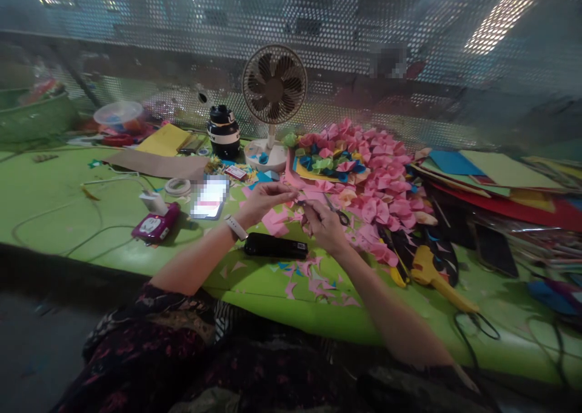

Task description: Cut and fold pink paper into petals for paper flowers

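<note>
My left hand (269,200), with a white watch on its wrist, is closed in a pinch above the green table (268,307). Close beside it, my right hand (324,224) is closed too, its fingertips nearly meeting those of the left. Whatever small thing is between the fingers is too small to make out. Pink paper pieces (275,222) lie just under the hands, and scissors (341,216) rest beside my right hand. A black case (275,245) lies in front. Behind and to the right is a large heap of pink paper flowers (377,176).
A fan (274,88) and a black jug (223,133) stand at the back. Left are a lit phone (211,197), a tape roll (177,186) and a purple box (156,225) with cables. Right are a yellow glue gun (436,276), a dark phone (495,249) and coloured sheets (504,167).
</note>
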Demonstrator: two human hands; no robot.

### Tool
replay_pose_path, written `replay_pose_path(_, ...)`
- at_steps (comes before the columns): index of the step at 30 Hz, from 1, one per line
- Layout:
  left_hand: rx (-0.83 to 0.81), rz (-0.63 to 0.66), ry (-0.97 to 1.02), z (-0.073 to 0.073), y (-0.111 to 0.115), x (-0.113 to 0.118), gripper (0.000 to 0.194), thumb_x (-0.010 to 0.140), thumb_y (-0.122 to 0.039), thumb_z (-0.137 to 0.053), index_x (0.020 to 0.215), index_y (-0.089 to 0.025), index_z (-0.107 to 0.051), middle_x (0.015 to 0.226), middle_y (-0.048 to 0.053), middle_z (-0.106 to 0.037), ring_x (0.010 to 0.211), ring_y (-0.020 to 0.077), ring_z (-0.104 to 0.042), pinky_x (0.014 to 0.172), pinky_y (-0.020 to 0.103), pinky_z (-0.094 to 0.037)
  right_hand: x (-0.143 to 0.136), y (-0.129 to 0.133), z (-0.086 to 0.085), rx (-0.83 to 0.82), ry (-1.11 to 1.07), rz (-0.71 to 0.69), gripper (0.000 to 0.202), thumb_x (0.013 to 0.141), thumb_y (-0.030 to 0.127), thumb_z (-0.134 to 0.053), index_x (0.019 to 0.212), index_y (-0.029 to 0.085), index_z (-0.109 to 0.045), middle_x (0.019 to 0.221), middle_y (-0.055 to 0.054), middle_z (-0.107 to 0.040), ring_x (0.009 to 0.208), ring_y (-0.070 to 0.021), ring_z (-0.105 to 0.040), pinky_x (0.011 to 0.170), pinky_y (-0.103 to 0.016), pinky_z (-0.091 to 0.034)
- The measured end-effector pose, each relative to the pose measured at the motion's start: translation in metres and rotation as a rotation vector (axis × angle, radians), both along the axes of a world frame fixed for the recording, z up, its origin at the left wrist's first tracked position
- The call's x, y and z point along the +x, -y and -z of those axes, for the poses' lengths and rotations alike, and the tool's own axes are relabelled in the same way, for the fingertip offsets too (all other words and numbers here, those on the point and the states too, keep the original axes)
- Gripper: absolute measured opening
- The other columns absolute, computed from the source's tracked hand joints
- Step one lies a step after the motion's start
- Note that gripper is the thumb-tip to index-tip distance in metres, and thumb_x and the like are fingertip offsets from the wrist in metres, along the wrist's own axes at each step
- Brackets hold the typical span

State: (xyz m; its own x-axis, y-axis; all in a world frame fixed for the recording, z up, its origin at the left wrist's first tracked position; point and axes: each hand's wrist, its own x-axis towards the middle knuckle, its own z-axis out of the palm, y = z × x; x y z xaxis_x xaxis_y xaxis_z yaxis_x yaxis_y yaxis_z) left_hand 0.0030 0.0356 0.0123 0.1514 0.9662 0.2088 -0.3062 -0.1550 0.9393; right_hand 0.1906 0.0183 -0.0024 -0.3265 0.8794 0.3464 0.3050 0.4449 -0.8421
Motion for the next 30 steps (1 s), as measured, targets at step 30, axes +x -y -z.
replay_pose_path(30,0.011,-0.014,0.010,0.002,-0.001,0.001,0.031,0.056,-0.040,-0.092,0.071,-0.018,-0.076,0.080,0.003,-0.074,0.079,0.0142,-0.067,0.081,0.032,-0.052,0.001,0.001,-0.003,-0.107,-0.015,-0.098,0.043,0.092,0.061,-0.051,0.100,0.020,-0.060,0.059,0.004,-0.057,0.043,-0.0112,-0.052,0.045,-0.024,-0.044)
